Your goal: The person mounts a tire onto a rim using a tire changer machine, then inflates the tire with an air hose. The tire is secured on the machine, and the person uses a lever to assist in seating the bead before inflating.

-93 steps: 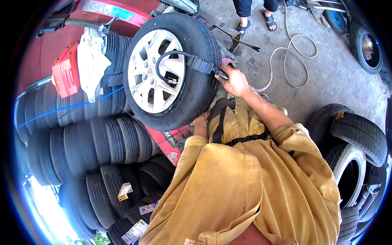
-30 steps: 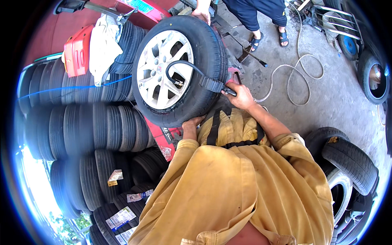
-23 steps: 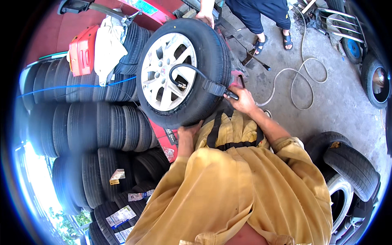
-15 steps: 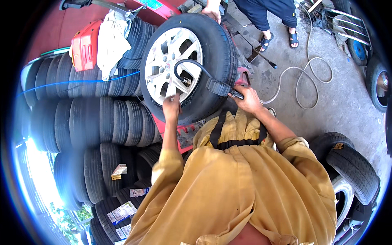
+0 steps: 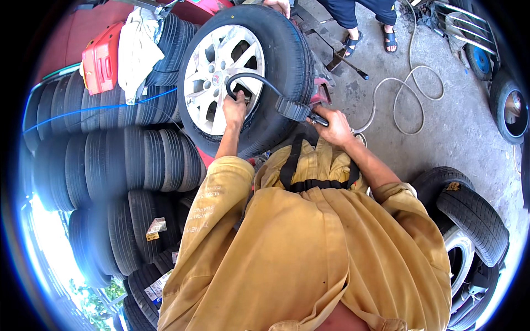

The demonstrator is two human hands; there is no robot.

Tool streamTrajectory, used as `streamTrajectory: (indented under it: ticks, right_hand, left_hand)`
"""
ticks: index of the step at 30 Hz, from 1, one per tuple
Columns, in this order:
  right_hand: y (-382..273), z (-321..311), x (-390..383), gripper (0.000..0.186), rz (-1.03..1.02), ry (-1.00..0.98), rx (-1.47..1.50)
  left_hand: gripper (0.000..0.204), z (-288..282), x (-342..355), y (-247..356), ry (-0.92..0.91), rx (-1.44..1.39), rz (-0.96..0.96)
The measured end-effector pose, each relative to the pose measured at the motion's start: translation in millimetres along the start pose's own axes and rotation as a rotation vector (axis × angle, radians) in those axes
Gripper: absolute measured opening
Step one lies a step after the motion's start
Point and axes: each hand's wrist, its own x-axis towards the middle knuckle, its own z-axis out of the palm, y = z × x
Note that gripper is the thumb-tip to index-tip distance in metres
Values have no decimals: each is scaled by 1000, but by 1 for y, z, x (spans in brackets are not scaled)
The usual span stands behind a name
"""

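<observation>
A black tyre (image 5: 298, 60) on a silver multi-spoke rim (image 5: 208, 99) stands in front of me, tilted up. My right hand (image 5: 334, 127) is closed around the handle of a tyre inflator (image 5: 294, 108), whose ribbed black body lies against the tyre's sidewall. From it a short black hose (image 5: 258, 76) arches over the rim. At the hose's far end my left hand (image 5: 235, 110) pinches the air chuck (image 5: 247, 100), between the spokes near the rim's edge. The fingers partly hide the chuck, and the valve cannot be made out.
Another person's hand (image 5: 277, 5) touches the tyre's far edge. Rows of stacked tyres (image 5: 110, 160) fill the left side, below a red case (image 5: 103, 58) and a white cloth (image 5: 138, 52). A pale air line (image 5: 422, 113) loops over the concrete floor. More tyres (image 5: 475, 223) lie at right.
My left hand has moved up from the rim's lower edge to the hose end and closed on the chuck. My right hand keeps its hold on the inflator. The whole view has shifted slightly.
</observation>
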Motion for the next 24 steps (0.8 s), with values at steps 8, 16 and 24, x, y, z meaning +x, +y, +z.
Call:
streamTrajectory:
  ticks: [8,16,24]
  right_hand:
    - [-3,15,-10,27,57,-84,20]
    - [9,13,-7,23,45,-27,12]
    - [18,31,4,26,-37,-65,71]
  left_hand:
    - [34,-12,0,-22,-29,-59,-109]
    - [32,3,-2,5,18,-121,-57]
    - [31,3,-6,3,34,-168,-1]
